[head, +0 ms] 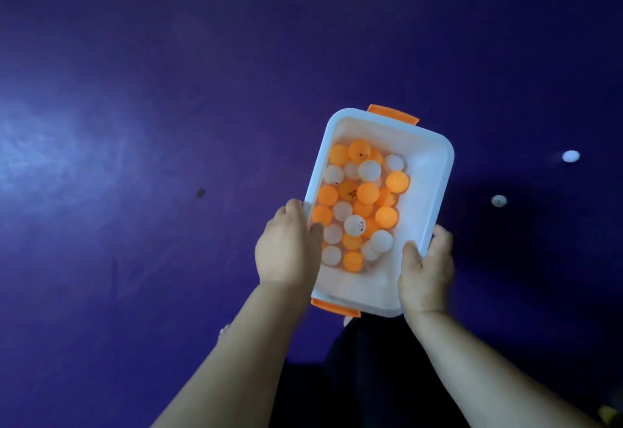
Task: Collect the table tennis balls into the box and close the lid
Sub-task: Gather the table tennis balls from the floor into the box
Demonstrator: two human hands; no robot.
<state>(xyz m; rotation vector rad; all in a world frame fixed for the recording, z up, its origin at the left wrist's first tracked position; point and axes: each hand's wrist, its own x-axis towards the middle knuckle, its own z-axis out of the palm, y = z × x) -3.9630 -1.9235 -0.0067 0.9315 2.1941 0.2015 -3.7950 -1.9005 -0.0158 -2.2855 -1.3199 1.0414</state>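
Note:
A white plastic box with orange clips at both short ends is held above the purple floor, lid off. Inside lie several orange and white table tennis balls. My left hand grips the box's left long rim, thumb over the edge beside the balls. My right hand grips the right rim near the closer corner, thumb inside. Two white balls lie on the floor to the right: one ball farther out, another ball closer to the box. No lid is in view.
The purple floor fills the view, with a bright glare patch at the left and a small dark spot. My dark-clothed legs are below the box. Something yellow shows at the bottom right corner.

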